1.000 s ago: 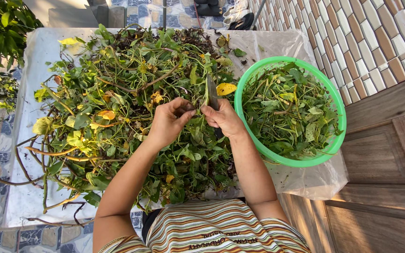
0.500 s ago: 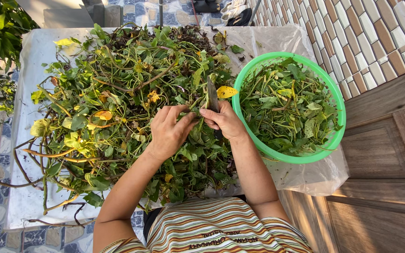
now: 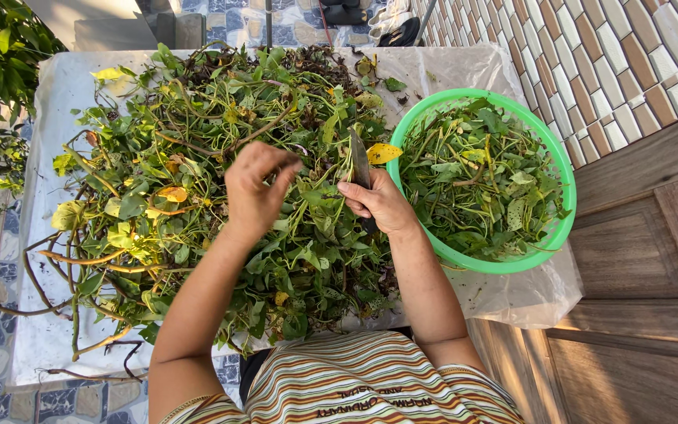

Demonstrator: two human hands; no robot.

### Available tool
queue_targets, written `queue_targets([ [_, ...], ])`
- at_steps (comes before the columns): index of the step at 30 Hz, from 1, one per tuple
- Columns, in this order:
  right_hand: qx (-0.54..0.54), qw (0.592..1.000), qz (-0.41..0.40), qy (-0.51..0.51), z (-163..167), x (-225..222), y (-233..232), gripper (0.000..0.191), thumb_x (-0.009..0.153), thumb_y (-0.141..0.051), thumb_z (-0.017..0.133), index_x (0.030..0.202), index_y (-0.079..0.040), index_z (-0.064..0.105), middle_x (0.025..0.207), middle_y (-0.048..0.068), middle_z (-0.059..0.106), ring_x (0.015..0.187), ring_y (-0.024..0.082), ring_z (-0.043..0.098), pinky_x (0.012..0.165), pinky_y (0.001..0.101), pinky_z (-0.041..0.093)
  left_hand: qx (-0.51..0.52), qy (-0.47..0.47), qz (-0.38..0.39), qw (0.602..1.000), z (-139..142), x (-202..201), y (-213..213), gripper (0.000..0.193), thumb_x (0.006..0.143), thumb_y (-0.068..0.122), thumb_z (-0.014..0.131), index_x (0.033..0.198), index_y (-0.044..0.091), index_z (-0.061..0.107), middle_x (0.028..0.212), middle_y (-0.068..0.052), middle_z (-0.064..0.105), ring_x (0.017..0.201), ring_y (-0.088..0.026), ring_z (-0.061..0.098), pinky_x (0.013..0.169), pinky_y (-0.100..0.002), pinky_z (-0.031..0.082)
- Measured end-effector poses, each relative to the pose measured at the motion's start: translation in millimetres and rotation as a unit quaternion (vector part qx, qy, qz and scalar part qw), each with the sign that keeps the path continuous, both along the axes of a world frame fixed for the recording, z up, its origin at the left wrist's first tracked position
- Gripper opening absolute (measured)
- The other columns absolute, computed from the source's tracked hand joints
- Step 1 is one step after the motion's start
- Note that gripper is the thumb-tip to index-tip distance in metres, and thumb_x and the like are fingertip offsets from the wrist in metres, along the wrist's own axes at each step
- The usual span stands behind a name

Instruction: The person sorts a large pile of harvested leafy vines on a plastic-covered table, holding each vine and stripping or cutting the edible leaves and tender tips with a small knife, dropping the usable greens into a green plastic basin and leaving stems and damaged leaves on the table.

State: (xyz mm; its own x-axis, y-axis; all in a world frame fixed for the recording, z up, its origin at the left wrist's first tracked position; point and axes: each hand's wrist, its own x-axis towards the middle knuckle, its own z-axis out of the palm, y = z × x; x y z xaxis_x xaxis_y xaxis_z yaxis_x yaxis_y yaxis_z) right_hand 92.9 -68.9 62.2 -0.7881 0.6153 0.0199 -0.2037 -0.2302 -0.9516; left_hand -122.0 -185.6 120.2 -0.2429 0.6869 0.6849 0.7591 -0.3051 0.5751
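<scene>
Hovering over the vines (image 3: 198, 204) heaped centre-left, the left hand (image 3: 254, 188) is loosely curled, fingers bunched, with nothing clearly held. Just right of it the right hand (image 3: 382, 202) is clamped on a knife (image 3: 359, 161), blade pointing up-frame. The basin (image 3: 560, 228) sits farther right, nearer that hand.

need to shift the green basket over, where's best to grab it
Take the green basket by its bare rim on the far-right side, coming from the wooden floor. That edge is clear: the right hand with the knife sits by the left rim, and leaves fill the inside.
</scene>
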Motion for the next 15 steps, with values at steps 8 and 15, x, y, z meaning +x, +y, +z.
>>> queue_targets([
  [8, -0.015, 0.999, -0.036, 0.028, 4, 1, -4, 0.013, 0.101, -0.016, 0.069, 0.094, -0.006, 0.067, 0.067, -0.004, 0.052, 0.054, 0.004, 0.044, 0.045, 0.0211, 0.033, -0.012, 0.18, -0.069, 0.981, 25, 28, -12, 0.023, 0.081, 0.018, 0.086, 0.1, 0.009, 0.074, 0.101, -0.004, 0.069, 0.089, -0.023, 0.064, 0.075, -0.036, 0.054],
  [15, -0.033, 0.997, -0.056, 0.044, 2, -3, -9, 0.015, 0.101, -0.017, 0.071, 0.091, -0.007, 0.064, 0.07, -0.005, 0.053, 0.056, 0.005, 0.046, 0.045, 0.0214, 0.035, 0.028, 0.272, -0.04, 0.961, 16, 35, -17, 0.025, 0.08, 0.013, 0.082, 0.104, 0.008, 0.076, 0.104, -0.003, 0.068, 0.091, -0.022, 0.064, 0.074, -0.035, 0.05],
])
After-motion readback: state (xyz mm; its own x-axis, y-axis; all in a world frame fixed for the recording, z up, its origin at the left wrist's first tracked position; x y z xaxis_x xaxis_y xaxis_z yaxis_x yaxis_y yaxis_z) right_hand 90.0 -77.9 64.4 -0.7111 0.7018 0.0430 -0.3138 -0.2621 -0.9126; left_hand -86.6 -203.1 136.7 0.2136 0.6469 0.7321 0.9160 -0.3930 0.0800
